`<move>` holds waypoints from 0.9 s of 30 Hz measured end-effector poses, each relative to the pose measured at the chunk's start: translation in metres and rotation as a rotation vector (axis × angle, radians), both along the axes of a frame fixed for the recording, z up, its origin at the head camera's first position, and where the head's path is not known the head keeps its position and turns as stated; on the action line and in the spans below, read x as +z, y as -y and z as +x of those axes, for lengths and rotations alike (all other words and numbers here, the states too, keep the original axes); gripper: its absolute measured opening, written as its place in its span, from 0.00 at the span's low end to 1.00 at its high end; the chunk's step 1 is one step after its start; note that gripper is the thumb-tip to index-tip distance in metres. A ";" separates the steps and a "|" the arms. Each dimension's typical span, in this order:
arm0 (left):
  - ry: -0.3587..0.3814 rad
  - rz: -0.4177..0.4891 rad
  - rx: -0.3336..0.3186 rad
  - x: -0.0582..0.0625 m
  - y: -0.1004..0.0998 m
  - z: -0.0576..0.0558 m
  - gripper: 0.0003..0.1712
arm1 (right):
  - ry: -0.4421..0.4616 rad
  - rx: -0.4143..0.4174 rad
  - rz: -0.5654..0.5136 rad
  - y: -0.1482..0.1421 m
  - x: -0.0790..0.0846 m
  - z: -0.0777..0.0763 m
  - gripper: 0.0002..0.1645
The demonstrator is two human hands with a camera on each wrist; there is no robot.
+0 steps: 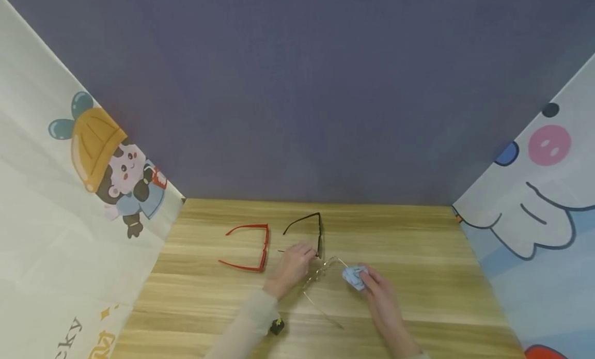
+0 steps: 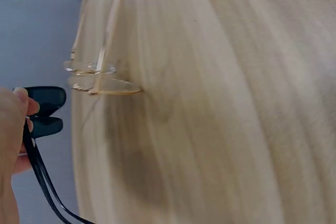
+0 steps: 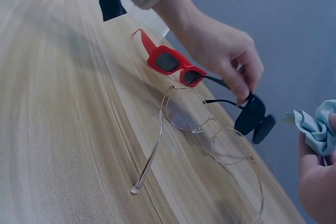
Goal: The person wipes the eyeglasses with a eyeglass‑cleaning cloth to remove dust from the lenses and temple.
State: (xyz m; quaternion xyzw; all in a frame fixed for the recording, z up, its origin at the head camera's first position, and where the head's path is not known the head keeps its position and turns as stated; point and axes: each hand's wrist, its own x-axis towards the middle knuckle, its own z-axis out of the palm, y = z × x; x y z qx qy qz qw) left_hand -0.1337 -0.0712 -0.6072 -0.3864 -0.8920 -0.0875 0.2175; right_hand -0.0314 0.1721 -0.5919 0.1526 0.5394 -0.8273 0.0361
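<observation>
My left hand (image 1: 290, 266) pinches black sunglasses (image 3: 251, 115) at the frame's near end between thumb and fingers. Their temples point left in the head view, and the dark lenses (image 2: 46, 99) show beyond my fingertips in the left wrist view. My right hand (image 1: 385, 299) holds a crumpled light blue cloth (image 1: 354, 277), bunched at the fingertips. Between the two hands, thin gold-rimmed glasses (image 3: 198, 129) with round clear lenses stand on the table, temples spread toward me and to the right. The cloth is close to their far temple in the head view; contact cannot be told.
Red sunglasses (image 1: 266, 245) with dark lenses lie on the wooden table (image 1: 418, 245) at the left, temples pointing left. A small black piece (image 1: 277, 326) sits at my left sleeve. A dark wall (image 1: 297, 116) backs the table, with printed white curtains (image 1: 37, 219) at the sides.
</observation>
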 end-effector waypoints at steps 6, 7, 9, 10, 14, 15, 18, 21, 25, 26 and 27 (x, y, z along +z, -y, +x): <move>-0.021 -0.093 0.077 -0.016 -0.003 0.003 0.14 | -0.031 0.000 -0.009 0.001 -0.002 0.000 0.35; -0.018 -0.104 0.083 -0.019 -0.004 0.003 0.14 | -0.033 0.000 -0.011 0.002 -0.003 0.000 0.35; -0.008 -0.119 0.092 -0.022 -0.005 0.004 0.13 | -0.036 -0.006 -0.012 0.003 -0.003 0.001 0.35; -0.006 -0.125 0.098 -0.023 -0.005 0.005 0.12 | -0.033 -0.009 -0.015 0.003 -0.003 0.001 0.35; 0.012 -0.142 0.129 -0.025 -0.006 0.007 0.08 | -0.031 -0.007 -0.017 0.005 -0.003 0.001 0.35; 0.017 -0.146 0.137 -0.026 -0.007 0.007 0.08 | -0.027 -0.006 -0.021 0.005 -0.004 0.001 0.35; 0.027 -0.150 0.158 -0.027 -0.007 0.008 0.08 | -0.031 -0.002 -0.012 0.006 -0.004 0.001 0.34; 0.017 -0.129 0.173 -0.028 -0.007 0.009 0.11 | -0.030 -0.003 -0.012 0.005 -0.005 0.001 0.34; -0.001 -0.015 0.165 -0.027 -0.007 0.014 0.15 | -0.020 -0.002 -0.030 0.005 -0.005 0.001 0.34; -0.005 0.024 0.157 -0.026 -0.008 0.016 0.15 | -0.017 -0.003 -0.032 0.004 -0.005 0.001 0.35; -0.008 0.070 0.145 -0.026 -0.008 0.018 0.15 | -0.015 -0.002 -0.033 0.004 -0.005 0.001 0.35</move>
